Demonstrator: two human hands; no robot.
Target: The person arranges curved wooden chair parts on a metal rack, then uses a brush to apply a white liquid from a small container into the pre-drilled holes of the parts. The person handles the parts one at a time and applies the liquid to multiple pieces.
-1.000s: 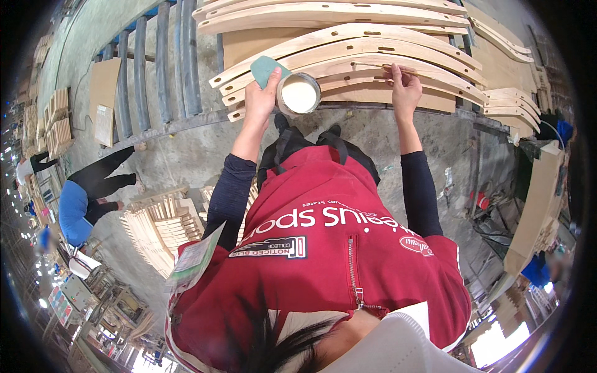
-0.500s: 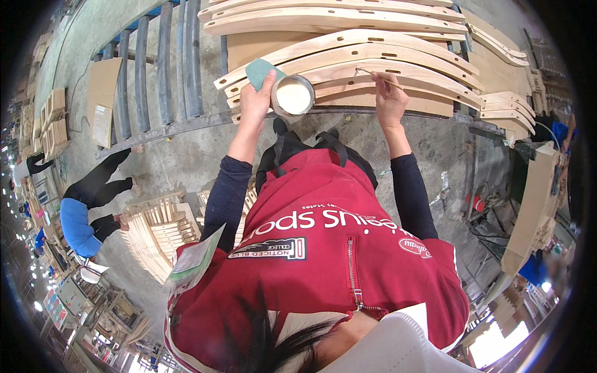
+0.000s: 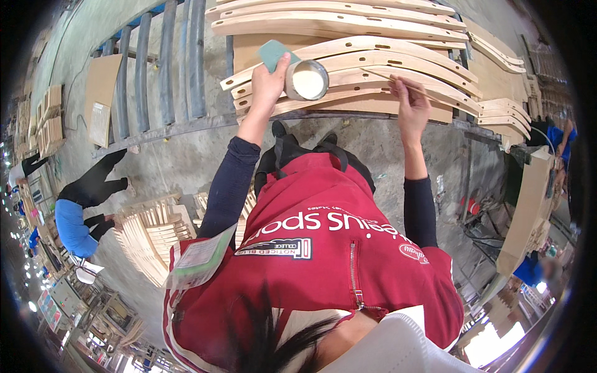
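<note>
My left hand (image 3: 268, 87) grips a round cup (image 3: 290, 79) of cream-coloured liquid (image 3: 308, 81). A flat green pad (image 3: 273, 53) is also held in it, sticking out past the thumb on the far side. In my right hand (image 3: 411, 112) a thin stick (image 3: 377, 74) is pinched between fingers and thumb. Its tip points left, at or just above a curved wooden slat (image 3: 348, 78) with small oval slots; whether it touches cannot be told. Several such slats lie side by side under both hands.
More curved slats (image 3: 336, 23) lie beyond, on cardboard over a roller conveyor (image 3: 166, 68). A short stack of slats (image 3: 504, 112) sits at the right. Behind on the left, a person in blue (image 3: 78, 227) bends near stacked wooden parts (image 3: 146, 233). Cardboard (image 3: 528, 208) covers a bench at right.
Both hands have shifted to the right along the slats, the left one carrying the cup and green pad. The stick in my right hand has moved right and slightly up with it.
</note>
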